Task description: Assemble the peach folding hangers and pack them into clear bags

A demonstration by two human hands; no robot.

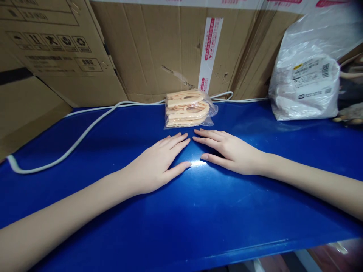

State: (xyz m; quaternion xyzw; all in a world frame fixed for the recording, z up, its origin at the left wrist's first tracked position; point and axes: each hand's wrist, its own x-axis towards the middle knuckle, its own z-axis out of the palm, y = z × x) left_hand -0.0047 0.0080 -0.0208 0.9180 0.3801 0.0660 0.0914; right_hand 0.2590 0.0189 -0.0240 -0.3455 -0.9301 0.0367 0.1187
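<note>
My left hand (159, 162) lies palm down on the blue tabletop (176, 223), fingers stretched out and thumb apart. Opposite it, my right hand (229, 151) rests the same way, its fingertips a small gap from those of the left. Neither hand holds anything. Just beyond the fingertips sits a clear plastic bag (214, 110) with a stack of flat, cream-coloured pieces (187, 109) inside, some with oval openings. What these pieces are I cannot tell. Neither hand touches the bag.
Cardboard boxes (159, 49) wall the back and left of the table. A white cable (85, 132) curves over the left side and runs along the back. At the right stands a translucent plastic bag (309, 83) with a printed label, beside dark items partly cut off.
</note>
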